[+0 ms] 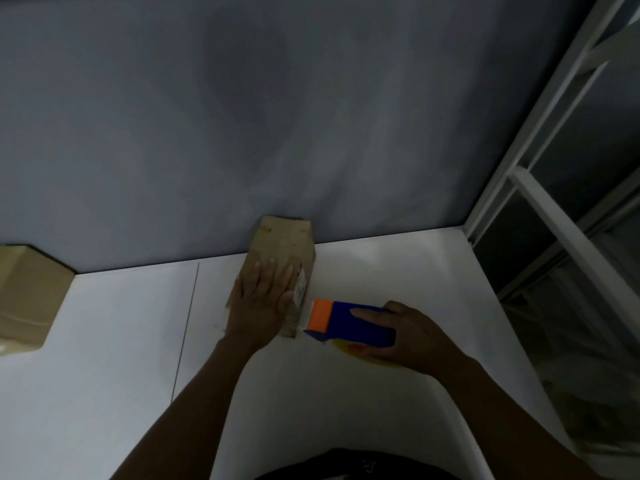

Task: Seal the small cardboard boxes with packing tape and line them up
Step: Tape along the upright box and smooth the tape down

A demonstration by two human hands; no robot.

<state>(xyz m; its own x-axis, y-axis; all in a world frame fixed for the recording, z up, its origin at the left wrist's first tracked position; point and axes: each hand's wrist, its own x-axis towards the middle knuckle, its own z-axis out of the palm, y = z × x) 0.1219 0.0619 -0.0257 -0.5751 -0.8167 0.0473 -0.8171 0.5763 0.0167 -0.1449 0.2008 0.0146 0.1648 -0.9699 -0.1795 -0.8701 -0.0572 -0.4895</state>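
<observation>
A small brown cardboard box [282, 244] lies on the white table [381, 271] with its far end against the grey wall. My left hand [258, 306] presses flat on its top, fingers straight. My right hand [408, 336] grips a blue tape dispenser [353, 325] with an orange front. The dispenser's front end meets the box's near right side, beside a small white label [300, 289]. A yellowish tape roll [349, 351] shows under the dispenser. A second cardboard box [26, 299] sits at the far left edge of the view.
The grey wall [277, 116] rises right behind the table. A white-framed window or shelf unit [561, 202] stands at the right, past the table's edge. A thin seam line [187, 327] runs across the table left of the box.
</observation>
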